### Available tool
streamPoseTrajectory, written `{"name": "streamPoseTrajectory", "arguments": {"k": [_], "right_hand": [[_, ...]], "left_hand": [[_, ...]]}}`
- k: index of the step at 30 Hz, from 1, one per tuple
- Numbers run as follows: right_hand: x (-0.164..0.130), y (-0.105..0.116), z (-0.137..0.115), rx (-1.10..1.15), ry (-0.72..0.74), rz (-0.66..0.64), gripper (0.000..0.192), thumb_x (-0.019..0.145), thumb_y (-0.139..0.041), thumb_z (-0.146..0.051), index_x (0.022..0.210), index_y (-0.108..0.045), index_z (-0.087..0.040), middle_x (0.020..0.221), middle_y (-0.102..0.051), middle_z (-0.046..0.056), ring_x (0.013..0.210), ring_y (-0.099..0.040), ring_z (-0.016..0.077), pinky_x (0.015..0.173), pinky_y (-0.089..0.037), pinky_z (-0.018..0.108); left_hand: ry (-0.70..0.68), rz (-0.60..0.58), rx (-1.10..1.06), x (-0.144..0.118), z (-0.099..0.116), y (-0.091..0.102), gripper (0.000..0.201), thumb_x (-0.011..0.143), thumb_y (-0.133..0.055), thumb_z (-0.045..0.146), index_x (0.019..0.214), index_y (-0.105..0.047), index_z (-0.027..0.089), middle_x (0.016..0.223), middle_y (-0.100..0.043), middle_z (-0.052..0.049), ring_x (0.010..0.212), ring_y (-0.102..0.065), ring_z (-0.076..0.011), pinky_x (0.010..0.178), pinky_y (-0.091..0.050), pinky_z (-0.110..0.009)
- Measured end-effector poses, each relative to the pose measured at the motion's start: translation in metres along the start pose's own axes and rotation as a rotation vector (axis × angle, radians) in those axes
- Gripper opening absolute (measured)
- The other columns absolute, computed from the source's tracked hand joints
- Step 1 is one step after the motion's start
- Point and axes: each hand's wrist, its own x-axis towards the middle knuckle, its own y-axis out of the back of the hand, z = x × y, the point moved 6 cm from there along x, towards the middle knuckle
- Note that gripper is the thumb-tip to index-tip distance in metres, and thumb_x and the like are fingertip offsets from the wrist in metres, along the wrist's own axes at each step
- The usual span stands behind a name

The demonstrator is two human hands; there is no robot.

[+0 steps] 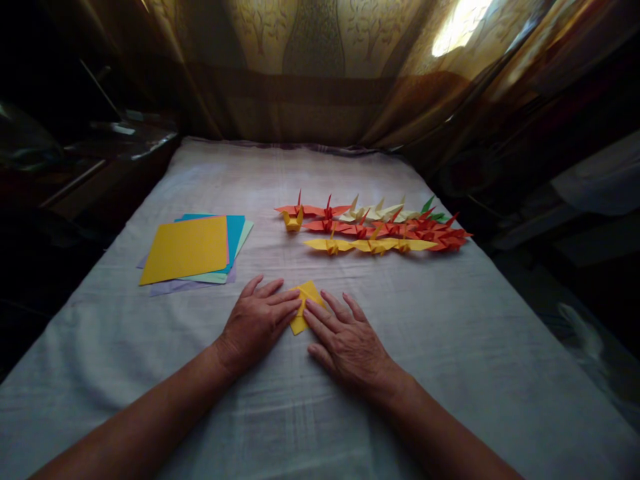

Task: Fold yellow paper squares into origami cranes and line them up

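Note:
A small folded piece of yellow origami paper [311, 291] lies flat on the cloth between my hands. My left hand [260, 312] rests palm down with its fingers stretched out, the fingertips touching the paper's left side. From the other side, my right hand [350, 337] lies flat with spread fingers, its index and middle fingertips pressing on the paper's right part. The fingers cover portions of the folds. Beyond the hands stand rows of folded paper cranes: yellow cranes [377, 245] nearest, red cranes [360, 229] behind, then cream cranes [380, 212].
At the left is a stack of square paper sheets [185, 250], yellow on top with blue, green and lilac below. A small orange folded piece [293, 221] sits by the cranes' left end. White cloth [150, 387] covers the table; a curtain [310, 87] hangs behind.

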Motion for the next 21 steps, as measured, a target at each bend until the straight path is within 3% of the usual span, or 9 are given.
{"name": "streamPoseTrajectory", "arguments": {"k": [10, 14, 16, 21], "right_hand": [[-0.031, 0.012, 0.029, -0.012, -0.095, 0.005, 0.046, 0.097, -0.054, -0.037, 0.14, -0.054, -0.024, 0.143, -0.055, 0.007, 0.139, -0.042, 0.0312, 0.114, -0.026, 0.056], [-0.017, 0.016, 0.028, 0.001, -0.14, 0.059, 0.04, 0.099, -0.049, -0.034, 0.135, -0.059, -0.02, 0.141, -0.057, 0.01, 0.136, -0.046, 0.0295, 0.113, -0.03, 0.054], [-0.005, 0.015, 0.022, -0.028, -0.156, 0.088, 0.046, 0.098, -0.05, -0.038, 0.139, -0.054, -0.016, 0.145, -0.052, 0.014, 0.138, -0.044, 0.0308, 0.112, -0.031, 0.055], [0.015, -0.002, 0.001, -0.024, -0.121, -0.025, 0.065, 0.096, -0.05, -0.052, 0.148, -0.042, -0.014, 0.154, -0.039, 0.015, 0.144, -0.034, 0.0316, 0.116, -0.025, 0.056]], "left_hand": [[-0.008, -0.009, -0.005, 0.001, -0.001, -0.001, 0.025, 0.099, -0.051, 0.03, 0.109, -0.074, 0.029, 0.117, -0.074, -0.003, 0.117, -0.063, -0.0309, 0.108, -0.033, -0.061], [-0.016, -0.017, 0.014, 0.0, -0.001, -0.002, 0.025, 0.099, -0.051, 0.029, 0.108, -0.073, 0.028, 0.118, -0.074, -0.002, 0.117, -0.063, -0.0312, 0.108, -0.034, -0.061], [-0.015, -0.011, 0.009, 0.0, -0.002, -0.002, 0.024, 0.099, -0.051, 0.029, 0.108, -0.074, 0.029, 0.117, -0.074, -0.002, 0.117, -0.063, -0.0311, 0.108, -0.033, -0.061], [-0.004, -0.022, -0.021, 0.0, -0.003, -0.003, 0.023, 0.098, -0.053, 0.029, 0.108, -0.074, 0.029, 0.118, -0.073, -0.002, 0.119, -0.062, -0.0318, 0.108, -0.032, -0.062]]}}
